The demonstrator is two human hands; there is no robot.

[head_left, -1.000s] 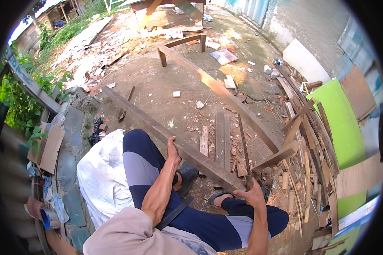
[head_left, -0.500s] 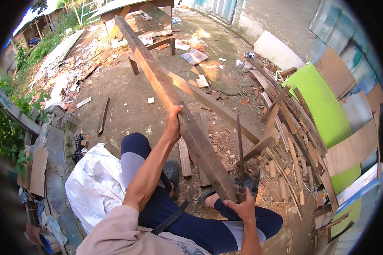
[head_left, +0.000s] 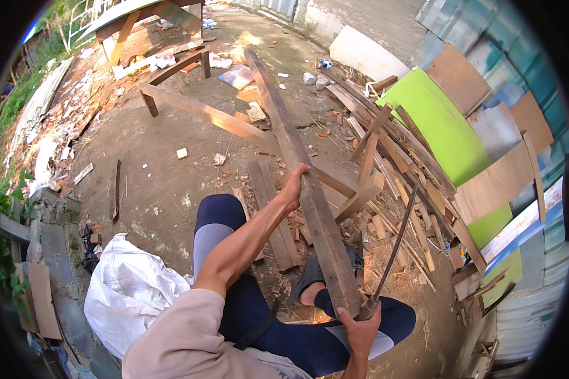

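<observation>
Weathered brown plank (head_left: 310,189), bright green board (head_left: 436,126), white sack (head_left: 129,290), navy-and-grey trousers (head_left: 227,227).

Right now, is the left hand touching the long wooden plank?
Touching. The head view shows the left hand gripping the edge of the long wooden plank, with the fingers wrapped over its side and no gap visible.

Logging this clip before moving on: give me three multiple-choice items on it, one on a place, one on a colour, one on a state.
1. Where does the white sack lie?
A. At the person's left
B. On the bench
C. Against the panels

2. What colour is the big leaning panel?
A. Red
B. Bright green
C. Black

3. How is the long plank held?
A. Lying loose
B. Left hand only
C. Left hand grips the side, right hand at the near end

Answers: 1 A, sack beside the left leg. 2 B, plainly green. 3 C, both hands touch it.
</observation>
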